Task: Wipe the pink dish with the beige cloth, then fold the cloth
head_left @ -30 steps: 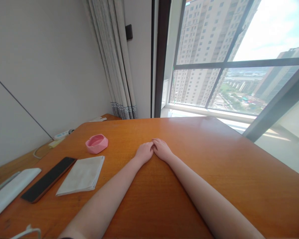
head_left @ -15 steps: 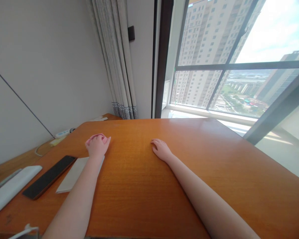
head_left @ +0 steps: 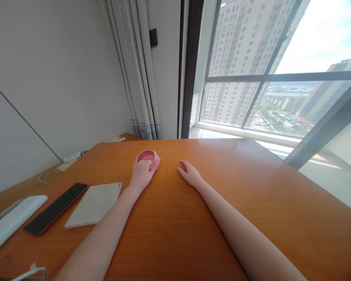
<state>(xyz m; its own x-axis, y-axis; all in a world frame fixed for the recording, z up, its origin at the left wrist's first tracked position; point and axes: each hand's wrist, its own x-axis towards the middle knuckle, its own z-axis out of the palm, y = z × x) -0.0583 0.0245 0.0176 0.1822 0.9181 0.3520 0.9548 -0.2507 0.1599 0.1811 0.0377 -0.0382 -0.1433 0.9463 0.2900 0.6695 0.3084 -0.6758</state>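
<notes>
Smooth grey wall [head_left: 61, 70] and a pleated, woven-looking curtain [head_left: 134, 70] with a dark patterned band near its hem stand behind a glossy, orange-brown wooden table [head_left: 175, 226]; at the right, a dark-framed window [head_left: 236, 78] looks onto tall buildings. Over the far middle of the table is a pink dish [head_left: 148, 155], thick-walled and faceted outside, with a rounded hollow. Its near rim is gripped by the left hand [head_left: 141, 174], fingers reaching inside and thumb against the outer right side; whether its base touches the wood, I cannot tell. Near it on the right, the right hand [head_left: 190, 174] is empty, its fingers parted from the thumb in a loose curve. Left of the left forearm lies a flat, folded pale cloth [head_left: 93, 205], its layered edges showing, beside a slim black slab [head_left: 57, 208] with a matte top and a rounded white plastic object [head_left: 17, 220].
</notes>
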